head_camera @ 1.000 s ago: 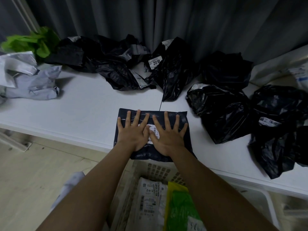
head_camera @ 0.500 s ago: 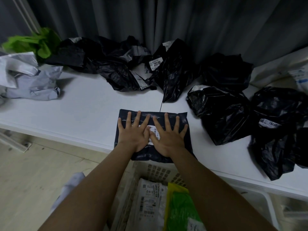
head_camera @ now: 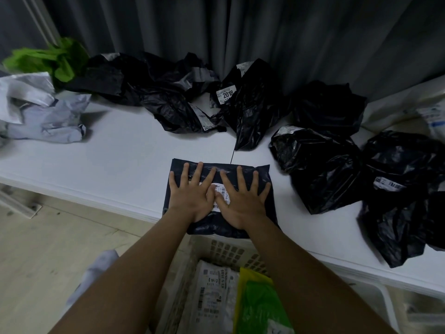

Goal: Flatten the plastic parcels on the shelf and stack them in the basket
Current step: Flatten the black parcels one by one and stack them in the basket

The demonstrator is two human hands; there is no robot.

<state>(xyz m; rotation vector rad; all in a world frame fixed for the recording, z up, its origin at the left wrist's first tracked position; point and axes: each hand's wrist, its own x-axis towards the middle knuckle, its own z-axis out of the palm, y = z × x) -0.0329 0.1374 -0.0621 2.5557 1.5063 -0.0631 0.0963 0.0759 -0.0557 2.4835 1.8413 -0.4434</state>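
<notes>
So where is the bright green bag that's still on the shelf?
The green bag sits crumpled at the far left back of the white shelf, against the curtain, just behind the grey parcel and left of the black parcels.

We read this as a home room used for parcel sorting, not a warehouse. Cues: heavy grey curtain (head_camera: 265,32) hanging right behind a plain white shelf (head_camera: 120,160), light wood-look floor (head_camera: 36,249), dim indoor light. Shelf carries crumpled black mailer bags (head_camera: 320,165) with shipping labels, a grey-white one (head_camera: 45,116) and a green one (head_camera: 55,59) on the left. A perforated plastic basket (head_camera: 231,249) below holds flattened labelled mailers. No industrial racking or signage in view.
</notes>
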